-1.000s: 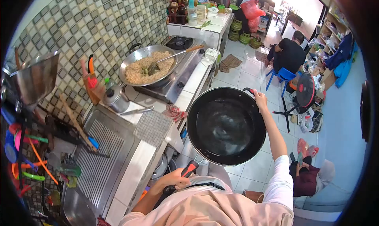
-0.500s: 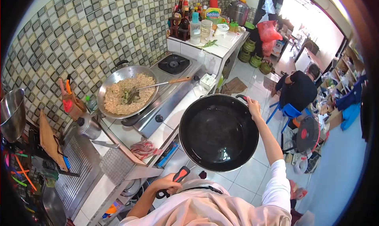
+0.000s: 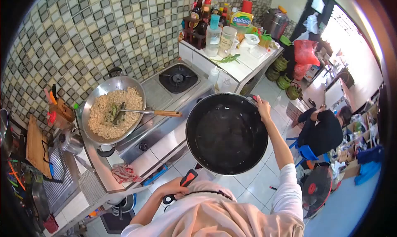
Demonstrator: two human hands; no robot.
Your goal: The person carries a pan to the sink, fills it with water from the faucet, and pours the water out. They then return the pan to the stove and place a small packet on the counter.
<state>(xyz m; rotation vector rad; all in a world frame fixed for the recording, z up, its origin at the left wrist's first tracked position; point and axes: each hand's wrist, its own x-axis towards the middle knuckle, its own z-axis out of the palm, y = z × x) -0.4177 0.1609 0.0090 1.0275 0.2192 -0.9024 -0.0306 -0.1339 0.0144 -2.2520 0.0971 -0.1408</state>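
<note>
Between my two hands a large, deep black frying pan (image 3: 226, 133) is held above the floor, its mouth facing up. My left hand (image 3: 171, 188) is wrapped round its long black-and-red handle, whose ring end pokes out below my fist. At the far right rim, my right hand (image 3: 264, 108) grips the small side handle, mostly hidden by my fingers. Light glints on the pan's dark inside. To the left, a steel wok (image 3: 91, 131) full of pale crumbly food (image 3: 113, 127) sits on the stove (image 3: 149, 108); a wooden-handled spatula (image 3: 155, 112) rests in it.
A bare burner (image 3: 178, 77) lies right of the wok. Bottles (image 3: 202, 24) and cups stand on the raised counter. A striped cloth (image 3: 125, 173) is at the counter's front edge. A person (image 3: 322, 131) sits on a blue stool (image 3: 307, 152) at the right, near a fan (image 3: 317, 189).
The view has shifted, so the stove and wok appear further left and lower. The pan has tilted slightly and moved nearer the stove's front. Both hands keep their hold on it.
</note>
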